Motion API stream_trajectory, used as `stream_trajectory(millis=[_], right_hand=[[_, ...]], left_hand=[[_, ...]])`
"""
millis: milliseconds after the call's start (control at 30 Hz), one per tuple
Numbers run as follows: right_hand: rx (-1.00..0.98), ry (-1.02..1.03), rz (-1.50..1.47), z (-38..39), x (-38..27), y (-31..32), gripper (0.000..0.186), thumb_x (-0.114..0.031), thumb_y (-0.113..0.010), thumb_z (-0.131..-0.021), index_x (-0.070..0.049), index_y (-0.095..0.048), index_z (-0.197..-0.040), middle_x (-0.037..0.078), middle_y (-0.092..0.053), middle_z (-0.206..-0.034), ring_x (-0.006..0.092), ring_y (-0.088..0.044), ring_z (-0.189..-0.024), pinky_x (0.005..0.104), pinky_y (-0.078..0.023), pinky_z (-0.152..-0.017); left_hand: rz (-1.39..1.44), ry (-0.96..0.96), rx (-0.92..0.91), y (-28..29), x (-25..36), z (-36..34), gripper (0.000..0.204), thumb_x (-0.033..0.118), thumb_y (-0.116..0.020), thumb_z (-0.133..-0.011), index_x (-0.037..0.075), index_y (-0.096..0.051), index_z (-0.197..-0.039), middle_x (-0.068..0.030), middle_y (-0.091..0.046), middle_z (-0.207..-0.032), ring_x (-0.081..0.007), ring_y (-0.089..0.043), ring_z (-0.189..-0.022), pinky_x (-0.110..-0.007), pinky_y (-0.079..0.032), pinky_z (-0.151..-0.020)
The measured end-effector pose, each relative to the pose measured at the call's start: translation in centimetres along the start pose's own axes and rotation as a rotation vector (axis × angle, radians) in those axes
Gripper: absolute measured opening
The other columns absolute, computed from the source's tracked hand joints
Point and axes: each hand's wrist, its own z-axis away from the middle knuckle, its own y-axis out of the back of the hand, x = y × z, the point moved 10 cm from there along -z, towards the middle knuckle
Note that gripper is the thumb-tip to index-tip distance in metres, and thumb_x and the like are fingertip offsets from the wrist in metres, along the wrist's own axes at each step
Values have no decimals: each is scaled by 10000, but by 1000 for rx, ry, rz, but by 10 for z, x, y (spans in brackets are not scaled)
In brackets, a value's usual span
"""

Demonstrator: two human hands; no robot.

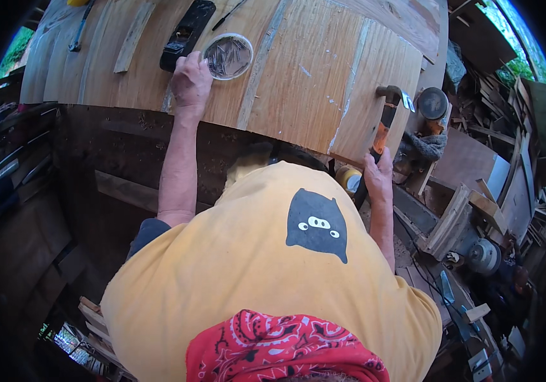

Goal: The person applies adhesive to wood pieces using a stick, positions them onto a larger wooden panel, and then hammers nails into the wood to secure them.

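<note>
At the right corner of a wooden panel (298, 83), a person's right hand (378, 175) is wrapped around a hammer (382, 135) by its handle — likely stiff and head-heavy, best gripped well below the head. The left hand (191, 79) is at the rim of a tub (229, 78) of loose nails (224, 60), any pinch unclear — a black tool (188, 32) lies just beside, crowding the reach.

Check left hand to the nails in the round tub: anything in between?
Only the rim of the round tub, on its left side, close by the left hand; whether they touch is unclear. Nothing visible covers the nails from above.
</note>
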Motion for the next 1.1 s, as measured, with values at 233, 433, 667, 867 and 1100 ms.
stream_trajectory(millis=[233,433,667,867,1100], right_hand=[[36,-53,-60,-5,-6,-7,196,-181,-650,-981,-15,-590,-1066,83,-611,-870,187,-574,-807,385,-502,-760],[-5,-50,-111,6,-22,-13,170,-189,-663,-986,-45,-583,-1024,6,-559,-829,116,-521,-766,334,-482,-710],[-11,-54,-131,30,-12,-5,165,-150,-672,-984,-29,-607,-1074,5,-591,-866,101,-527,-787,316,-491,-715],[-152,-113,-142,23,1,7,189,-157,-675,-979,-13,-605,-1080,20,-603,-854,132,-549,-801,334,-503,-753],[-273,-33,-32,-20,12,36,213,-197,-695,-969,-21,-586,-1018,93,-583,-819,186,-554,-768,366,-507,-755]], left_hand=[[204,-418,-29,-8,101,19,263,212,-709,-926,73,-701,-1149,-119,-690,-1085,-350,-657,-1110,-484,-518,-938],[-27,-580,-562,-150,250,36,806,691,-477,-1002,177,-406,-1619,-157,-220,-1735,-378,-68,-1624,-690,-7,-1238],[-65,-723,-566,-162,292,91,887,752,-461,-969,163,-394,-1629,-138,-227,-1739,-399,-29,-1625,-686,56,-1237],[130,-778,-591,-103,267,167,813,705,-597,-927,161,-552,-1529,-161,-303,-1693,-413,-61,-1615,-706,8,-1222],[163,-609,-457,-91,277,158,676,627,-622,-947,200,-610,-1471,-177,-365,-1638,-438,-134,-1593,-688,-39,-1215]])
